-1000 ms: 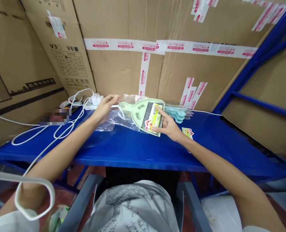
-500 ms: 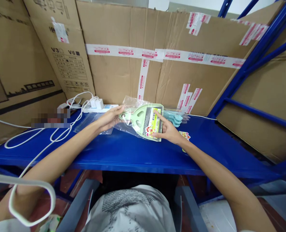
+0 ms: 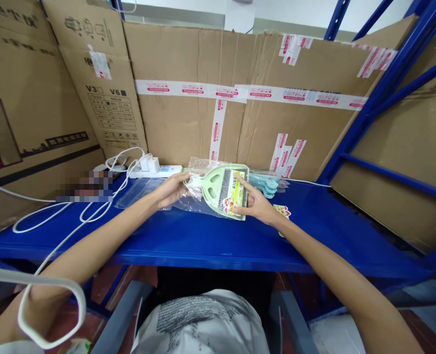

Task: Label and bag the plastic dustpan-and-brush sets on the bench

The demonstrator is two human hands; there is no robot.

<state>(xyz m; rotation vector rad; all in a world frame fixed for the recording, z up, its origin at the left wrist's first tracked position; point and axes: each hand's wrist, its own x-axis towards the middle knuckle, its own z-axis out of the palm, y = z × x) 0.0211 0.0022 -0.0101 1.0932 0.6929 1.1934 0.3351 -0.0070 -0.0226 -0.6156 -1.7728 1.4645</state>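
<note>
A light green dustpan (image 3: 209, 183) is held over the blue table, its handle to the left and wide end to the right. Dark brush bristles lie in the pan, partly covered by a yellow and white label card (image 3: 236, 189). My left hand (image 3: 171, 191) is closed around the handle end, where clear plastic wrap (image 3: 197, 164) also lies. My right hand (image 3: 257, 202) grips the wide end, thumb and fingers over the label. Whether the wrap goes round the whole pan, I cannot tell.
Light blue scoop-like pieces (image 3: 265, 185) lie behind my right hand. A printed card (image 3: 282, 211) rests under my right forearm. A power strip (image 3: 162, 171) with white cables (image 3: 92, 211) sits at the back left. Cardboard panels (image 3: 181, 128) wall the blue table (image 3: 210, 246).
The view has tilted up slightly, so everything sits lower. My left hand has shifted a little along the handle, and the wrap now covers more of it. My right hand keeps its grip.
</note>
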